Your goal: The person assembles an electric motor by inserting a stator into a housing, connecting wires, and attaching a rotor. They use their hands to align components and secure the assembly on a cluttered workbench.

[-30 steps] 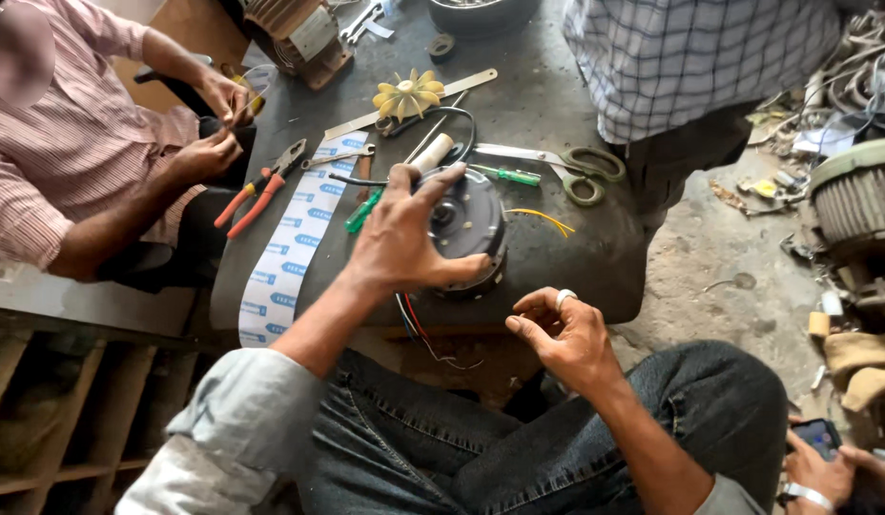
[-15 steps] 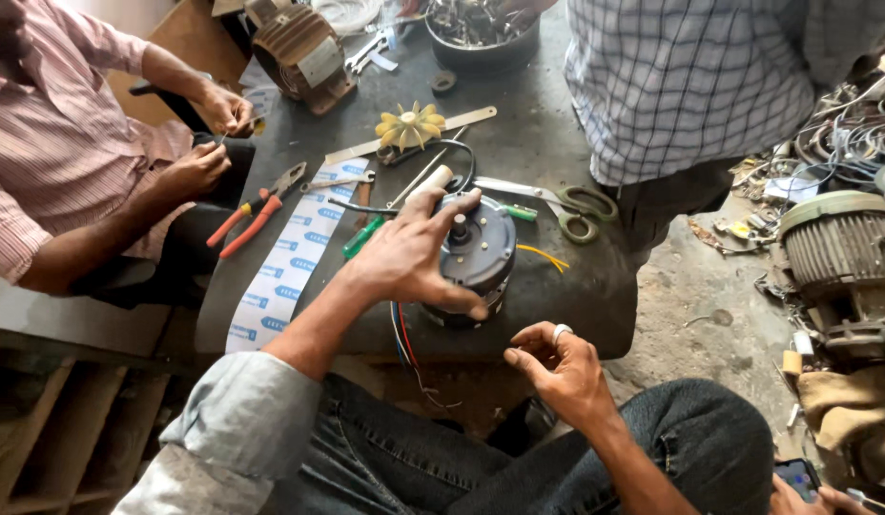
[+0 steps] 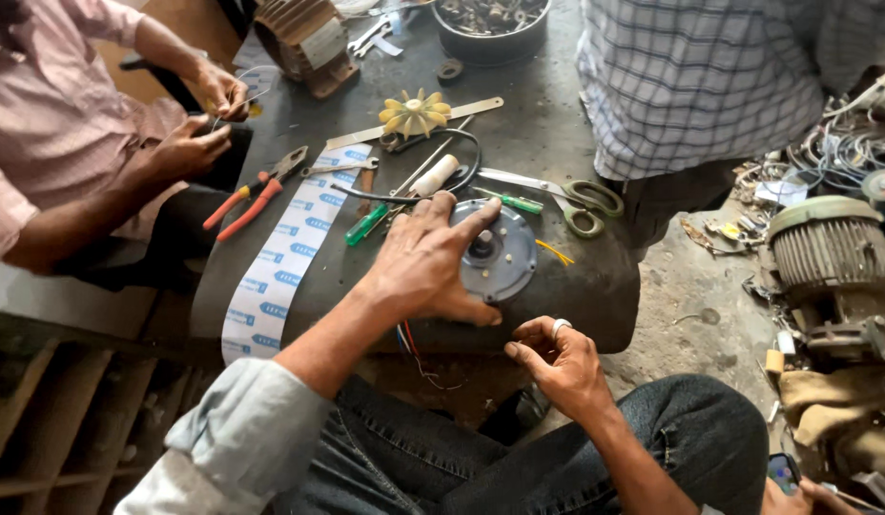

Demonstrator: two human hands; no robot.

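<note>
My left hand [image 3: 421,265] lies spread over a round grey motor [image 3: 504,257] with a short shaft, at the near edge of the dark worktable [image 3: 557,124]. Its fingers and thumb grip the motor's left side. My right hand [image 3: 559,364], a ring on one finger, is just below the motor at the table's front edge. Its fingers are curled together, and nothing shows between them. Red and blue wires [image 3: 412,345] hang from under the motor, between my two forearms.
On the table lie red-handled pliers [image 3: 240,202], a green screwdriver [image 3: 366,226], green-handled scissors [image 3: 587,206], a yellow fan wheel [image 3: 416,113], a white printed strip [image 3: 288,259] and a bowl of parts [image 3: 490,27]. A person in pink [image 3: 51,133] sits left, a person in checks [image 3: 710,76] stands behind. A large motor [image 3: 829,250] sits on the floor to the right.
My right hand has risen from over my lap to the table's front edge, just under the motor. My left hand has stayed on the motor.
</note>
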